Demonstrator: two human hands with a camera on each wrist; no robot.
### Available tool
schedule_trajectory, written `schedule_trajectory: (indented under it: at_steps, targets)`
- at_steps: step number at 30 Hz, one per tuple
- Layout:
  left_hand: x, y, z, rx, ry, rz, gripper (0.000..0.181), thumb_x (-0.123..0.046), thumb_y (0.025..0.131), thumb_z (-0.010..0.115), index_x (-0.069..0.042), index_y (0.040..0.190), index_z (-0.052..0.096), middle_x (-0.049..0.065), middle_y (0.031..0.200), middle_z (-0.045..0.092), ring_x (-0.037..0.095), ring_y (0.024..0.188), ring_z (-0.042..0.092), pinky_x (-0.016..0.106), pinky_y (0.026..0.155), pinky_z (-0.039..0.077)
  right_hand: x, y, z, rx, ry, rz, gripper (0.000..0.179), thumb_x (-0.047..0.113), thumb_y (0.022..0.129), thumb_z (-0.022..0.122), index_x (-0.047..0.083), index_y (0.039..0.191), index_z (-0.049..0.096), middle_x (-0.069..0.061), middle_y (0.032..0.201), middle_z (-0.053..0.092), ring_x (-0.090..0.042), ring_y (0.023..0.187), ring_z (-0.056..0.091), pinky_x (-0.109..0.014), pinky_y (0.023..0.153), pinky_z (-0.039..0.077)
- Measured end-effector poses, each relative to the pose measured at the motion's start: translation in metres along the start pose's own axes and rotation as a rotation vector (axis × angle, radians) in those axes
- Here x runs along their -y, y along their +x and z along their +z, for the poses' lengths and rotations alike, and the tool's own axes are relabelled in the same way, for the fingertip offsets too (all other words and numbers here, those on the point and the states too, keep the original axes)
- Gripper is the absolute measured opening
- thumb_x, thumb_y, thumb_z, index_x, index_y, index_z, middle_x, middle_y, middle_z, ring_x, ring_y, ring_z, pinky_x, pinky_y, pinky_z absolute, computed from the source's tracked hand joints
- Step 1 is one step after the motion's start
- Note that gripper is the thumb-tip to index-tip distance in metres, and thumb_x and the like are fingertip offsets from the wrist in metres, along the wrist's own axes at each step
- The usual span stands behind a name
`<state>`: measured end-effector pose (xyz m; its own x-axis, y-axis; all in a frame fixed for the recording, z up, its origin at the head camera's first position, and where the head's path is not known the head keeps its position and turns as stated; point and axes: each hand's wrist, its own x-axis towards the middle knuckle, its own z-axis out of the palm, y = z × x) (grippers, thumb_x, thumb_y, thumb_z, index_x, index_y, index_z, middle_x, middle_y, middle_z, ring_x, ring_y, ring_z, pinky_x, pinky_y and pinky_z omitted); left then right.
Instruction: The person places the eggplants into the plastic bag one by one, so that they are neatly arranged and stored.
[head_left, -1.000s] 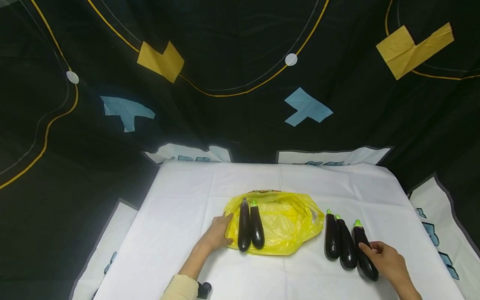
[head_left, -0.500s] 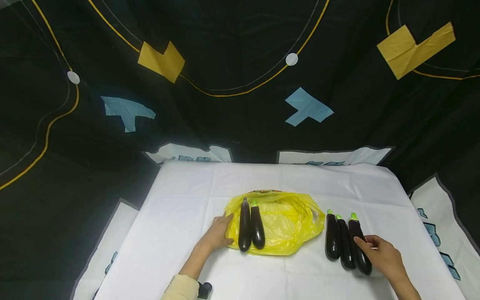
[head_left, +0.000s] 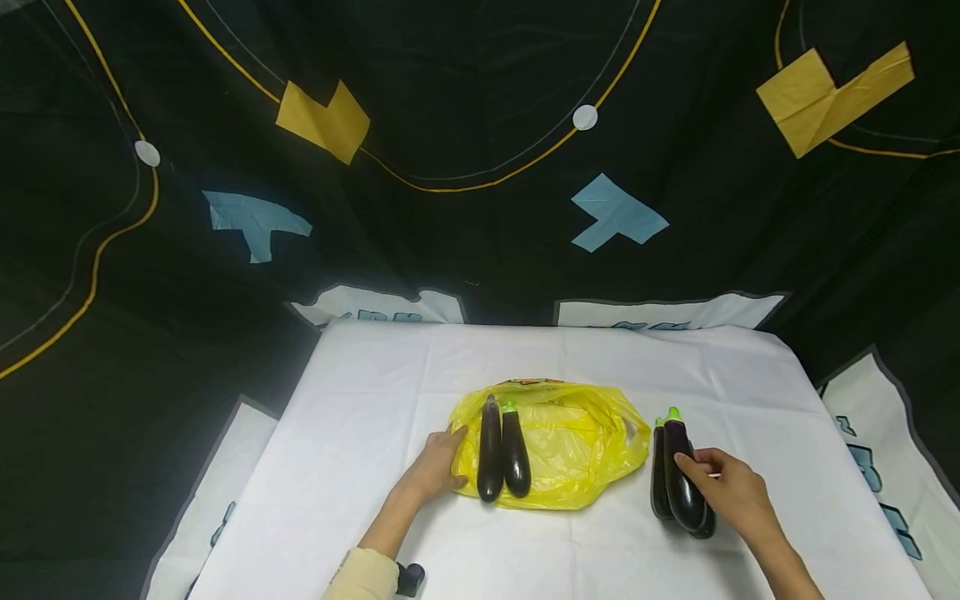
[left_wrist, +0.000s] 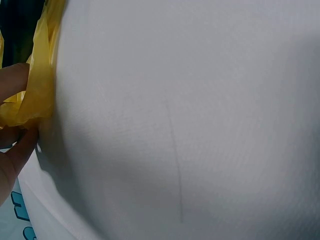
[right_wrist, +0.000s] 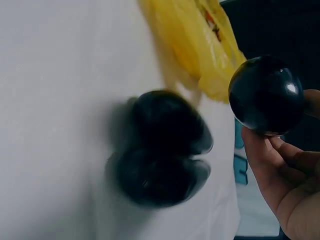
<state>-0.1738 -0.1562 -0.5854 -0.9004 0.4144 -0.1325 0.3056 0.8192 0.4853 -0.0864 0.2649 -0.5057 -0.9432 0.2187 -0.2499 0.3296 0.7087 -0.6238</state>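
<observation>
My right hand (head_left: 731, 487) pinches a dark, glossy eggplant (head_left: 684, 483) with a green stem end. In the right wrist view this eggplant is off the cloth, apart from two others (right_wrist: 167, 122) that lie side by side. From the head view it covers most of one of them, while the other (head_left: 659, 475) shows at its left. My left hand (head_left: 431, 467) holds the left edge of a yellow plastic bag (head_left: 566, 454), finger inside and thumb outside in the left wrist view. Two more eggplants (head_left: 491, 450) lie in the bag's left part, stem ends pointing away.
A white cloth (head_left: 585, 550) covers the table. A small black object (head_left: 409, 579) lies by the left sleeve at the near edge. Behind the table hangs a dark curtain (head_left: 465, 250) with yellow and blue patches.
My right hand has lifted the rightmost eggplant and carried it left, over the other two beside the bag. The left hand and the bag have stayed in place.
</observation>
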Motion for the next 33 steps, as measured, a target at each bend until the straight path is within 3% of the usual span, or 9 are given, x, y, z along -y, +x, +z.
schedule_trajectory:
  at_steps: [10, 18, 33]
  targets:
    - [-0.002, 0.001, -0.001, 0.011, -0.003, -0.024, 0.082, -0.013, 0.072, 0.081, 0.004, 0.141, 0.039, 0.020, 0.138, 0.047, 0.037, 0.126, 0.038, 0.045, 0.106, 0.036, 0.034, 0.006, 0.016, -0.004, 0.014, -0.123, 0.066, 0.053, 0.090, 0.054, -0.007, 0.116, 0.060, -0.015, 0.097, 0.068, -0.031, 0.090, 0.064, -0.046, 0.075, 0.054]
    - [-0.002, 0.000, -0.002, 0.005, 0.003, -0.021, 0.082, -0.012, 0.071, 0.082, 0.005, 0.140, 0.040, 0.021, 0.137, 0.048, 0.037, 0.125, 0.039, 0.045, 0.106, 0.036, 0.053, 0.014, 0.037, -0.006, 0.033, -0.166, 0.055, 0.049, 0.089, 0.059, -0.001, 0.112, 0.064, -0.010, 0.095, 0.069, -0.024, 0.085, 0.064, -0.038, 0.070, 0.054]
    - [-0.002, 0.000, -0.002, 0.011, 0.003, -0.019, 0.084, -0.012, 0.071, 0.082, 0.004, 0.141, 0.038, 0.021, 0.139, 0.046, 0.037, 0.125, 0.039, 0.045, 0.107, 0.036, 0.079, 0.026, 0.082, 0.058, 0.049, -0.212, 0.042, 0.036, 0.087, 0.066, -0.002, 0.105, 0.066, -0.005, 0.085, 0.067, -0.014, 0.070, 0.059, -0.029, 0.058, 0.050]
